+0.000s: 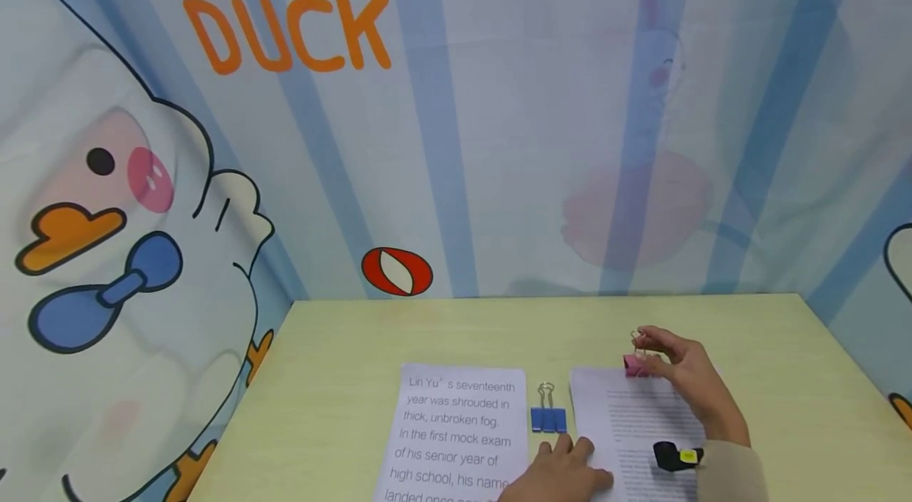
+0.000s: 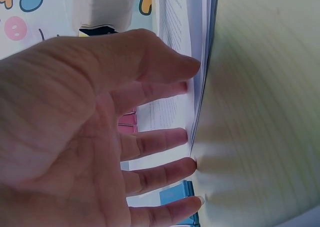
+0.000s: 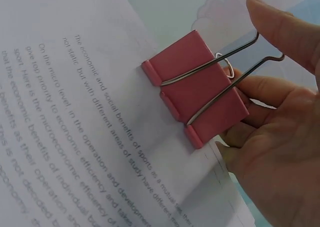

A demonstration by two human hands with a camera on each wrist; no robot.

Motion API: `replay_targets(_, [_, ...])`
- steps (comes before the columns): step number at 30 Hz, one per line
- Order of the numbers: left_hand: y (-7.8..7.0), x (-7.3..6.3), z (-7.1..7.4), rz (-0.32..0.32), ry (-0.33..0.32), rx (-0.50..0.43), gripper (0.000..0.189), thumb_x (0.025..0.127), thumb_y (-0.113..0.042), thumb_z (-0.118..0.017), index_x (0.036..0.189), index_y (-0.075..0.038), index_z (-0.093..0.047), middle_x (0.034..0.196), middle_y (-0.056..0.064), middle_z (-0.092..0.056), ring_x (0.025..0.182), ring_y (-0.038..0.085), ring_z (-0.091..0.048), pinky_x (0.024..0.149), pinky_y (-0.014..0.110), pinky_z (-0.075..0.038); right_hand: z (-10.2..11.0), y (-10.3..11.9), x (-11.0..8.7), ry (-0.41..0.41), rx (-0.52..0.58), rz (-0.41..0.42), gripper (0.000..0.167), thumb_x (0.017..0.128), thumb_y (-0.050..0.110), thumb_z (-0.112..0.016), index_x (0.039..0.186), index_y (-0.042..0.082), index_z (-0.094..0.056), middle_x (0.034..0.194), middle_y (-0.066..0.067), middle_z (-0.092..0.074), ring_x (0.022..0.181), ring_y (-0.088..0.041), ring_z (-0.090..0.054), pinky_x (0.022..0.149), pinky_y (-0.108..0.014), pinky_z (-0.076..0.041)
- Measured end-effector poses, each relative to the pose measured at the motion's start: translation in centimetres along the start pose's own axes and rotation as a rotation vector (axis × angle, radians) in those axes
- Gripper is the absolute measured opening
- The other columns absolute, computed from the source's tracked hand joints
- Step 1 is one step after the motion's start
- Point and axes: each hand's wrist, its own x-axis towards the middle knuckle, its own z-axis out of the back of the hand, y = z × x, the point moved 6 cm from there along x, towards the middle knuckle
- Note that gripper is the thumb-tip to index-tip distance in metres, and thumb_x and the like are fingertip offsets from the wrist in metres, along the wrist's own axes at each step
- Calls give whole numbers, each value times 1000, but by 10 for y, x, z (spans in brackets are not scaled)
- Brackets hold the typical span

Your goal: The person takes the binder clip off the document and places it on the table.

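Note:
A pink binder clip (image 1: 634, 366) sits on the top edge of a stack of printed paper (image 1: 641, 415). My right hand (image 1: 687, 375) grips it from the right. In the right wrist view, the thumb (image 3: 285, 32) is by the wire handles of the clip (image 3: 197, 87), while the other fingers reach behind it. My left hand (image 1: 559, 474) touches the left edge of the stack with its fingers stretched out. From the left wrist view, the left hand's fingers (image 2: 160, 139) reach the edge of the layered sheets (image 2: 202, 37).
A blue binder clip (image 1: 549, 419) lies between the stack and a large-print sheet (image 1: 456, 423) on the left. All are on a pale yellow table (image 1: 321, 391). A curtain with a printed duck (image 1: 142, 249) hangs behind it.

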Motion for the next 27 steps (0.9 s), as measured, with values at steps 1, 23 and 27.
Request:
replay_targets(1, [0, 0, 0, 4, 4, -1, 52, 85, -62, -72, 133, -43, -65, 119, -11, -53, 91, 10, -42, 85, 33, -47, 0, 0, 0, 3, -2, -11, 51, 94, 8, -71, 136, -13, -53, 116, -21, -66, 103, 4, -57, 86, -14, -41])
replay_targets(23, [-1, -1, 3, 3, -31, -9, 50, 82, -61, -75, 128, -42, -68, 112, -10, -52, 88, 10, -40, 78, 31, -45, 2, 26, -1, -26, -28, 98, 48, 94, 6, -71, 136, -11, -56, 114, -8, -69, 105, 5, -56, 89, -11, -40])
replay_targets(27, [-2, -1, 2, 18, -16, -22, 51, 82, -62, -75, 128, -43, -68, 113, -11, -53, 89, 10, -41, 81, 32, -46, 3, 31, -4, -34, -32, 105, 48, 93, 5, -71, 136, -12, -55, 112, -6, -69, 104, 7, -56, 92, -7, -36])
